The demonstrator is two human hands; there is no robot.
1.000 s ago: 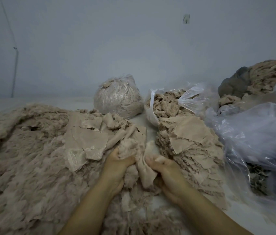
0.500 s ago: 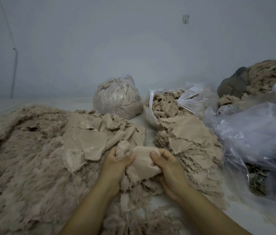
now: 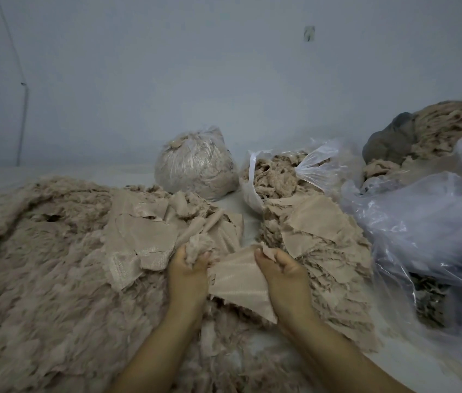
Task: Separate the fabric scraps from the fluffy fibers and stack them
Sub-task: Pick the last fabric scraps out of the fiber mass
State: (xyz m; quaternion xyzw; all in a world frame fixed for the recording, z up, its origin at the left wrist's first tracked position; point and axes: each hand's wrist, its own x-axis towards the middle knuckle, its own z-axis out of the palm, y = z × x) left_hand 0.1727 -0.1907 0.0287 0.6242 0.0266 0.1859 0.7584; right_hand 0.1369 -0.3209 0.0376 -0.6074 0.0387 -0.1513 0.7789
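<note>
A big heap of beige fluffy fibers covers the left of the surface, with flat fabric scraps lying on top of it. My left hand grips a tuft of fluff. My right hand pinches the top corner of a beige fabric scrap that is stretched flat between both hands. To the right lies a stack of flat scraps with frayed edges.
A tied clear bag of fibers stands at the back centre. An open bag of fibers sits beside it. Large loose plastic bags crowd the right, with another fiber mound and a grey cloth behind.
The scrap was bunched between my hands; it is now pulled out flat, and my hands have moved apart, the left one keeping the fluff.
</note>
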